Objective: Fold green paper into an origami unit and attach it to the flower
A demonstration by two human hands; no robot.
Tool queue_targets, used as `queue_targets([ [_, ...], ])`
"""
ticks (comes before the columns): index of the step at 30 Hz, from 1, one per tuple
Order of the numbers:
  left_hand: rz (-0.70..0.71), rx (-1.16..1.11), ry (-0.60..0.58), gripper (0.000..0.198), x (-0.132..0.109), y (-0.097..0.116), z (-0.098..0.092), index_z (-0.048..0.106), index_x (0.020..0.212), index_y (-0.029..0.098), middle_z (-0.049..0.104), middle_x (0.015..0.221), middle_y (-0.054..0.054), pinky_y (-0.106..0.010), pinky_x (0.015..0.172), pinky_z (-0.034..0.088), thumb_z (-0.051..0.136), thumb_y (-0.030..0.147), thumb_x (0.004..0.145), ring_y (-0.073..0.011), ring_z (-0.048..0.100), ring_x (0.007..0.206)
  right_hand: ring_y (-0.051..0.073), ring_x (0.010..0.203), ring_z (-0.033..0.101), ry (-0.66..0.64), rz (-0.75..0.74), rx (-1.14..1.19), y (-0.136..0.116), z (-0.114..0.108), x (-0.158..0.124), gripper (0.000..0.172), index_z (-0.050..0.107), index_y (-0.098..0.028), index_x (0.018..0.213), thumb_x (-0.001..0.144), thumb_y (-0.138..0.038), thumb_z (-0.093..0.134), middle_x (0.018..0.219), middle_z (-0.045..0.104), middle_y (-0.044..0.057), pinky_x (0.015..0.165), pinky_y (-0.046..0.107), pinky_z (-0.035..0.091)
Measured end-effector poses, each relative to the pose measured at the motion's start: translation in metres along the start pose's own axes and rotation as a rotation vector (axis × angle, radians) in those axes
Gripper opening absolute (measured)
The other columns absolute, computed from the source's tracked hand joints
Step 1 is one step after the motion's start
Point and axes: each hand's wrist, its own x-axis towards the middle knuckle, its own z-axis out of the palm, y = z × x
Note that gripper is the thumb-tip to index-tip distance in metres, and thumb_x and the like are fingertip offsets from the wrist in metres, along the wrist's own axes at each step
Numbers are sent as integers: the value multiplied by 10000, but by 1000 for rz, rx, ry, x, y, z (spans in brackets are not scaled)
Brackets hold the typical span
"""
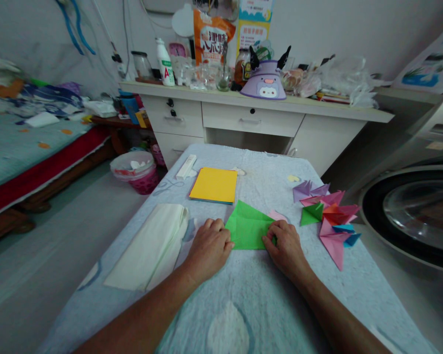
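Note:
A green sheet of origami paper [247, 227] lies on the cloth-covered table, its near edge folded straight and its far edge rising to a point. My left hand [211, 247] grips its left corner, fingers curled and thumb along the near edge. At the right corner, my right hand [285, 244] pinches the paper between thumb and fingers. Just beyond the green paper sits a stack of square paper [214, 185] with a yellow sheet on top. Folded paper pieces [330, 212] in purple, pink, green, red and blue lie in a heap to the right.
A folded white cloth or paper bundle [151, 248] lies left of my left hand. Farther back is a small white box [186, 167]. A cluttered white cabinet [251, 118] stands behind the table, a washing machine [421, 211] at right, and a bin [136, 172] on the left floor.

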Motion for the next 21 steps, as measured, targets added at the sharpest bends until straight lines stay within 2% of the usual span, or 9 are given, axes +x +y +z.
queue_targets([
  [5,-12,-30,5,33,0,-2,-1,575,834,209,558,909,-34,-349,820,396,608,217,830,-229,473,933,226,823,529,-9,12,5,0,0,0,115,570,-196,686,792,-197,612,861,590,68,793,369,396],
  [11,8,-81,7,86,-1,-5,1,588,905,215,560,940,-28,-347,845,392,602,183,827,-225,462,953,223,824,530,-15,21,-2,0,0,0,108,575,-190,690,789,-194,619,858,589,70,790,357,385],
  [16,54,-118,39,292,-1,-7,10,640,1077,255,534,1045,-40,-351,894,398,590,112,828,-215,453,1013,221,829,524,-20,28,6,-1,0,0,99,574,-188,698,788,-197,615,855,583,65,794,352,382],
  [21,152,-19,72,457,-2,-11,25,652,1151,410,497,1160,-31,-381,909,389,586,77,845,-229,418,1081,227,832,520,-18,45,10,-1,-1,0,78,585,-184,714,788,-197,607,863,577,72,800,359,379],
])
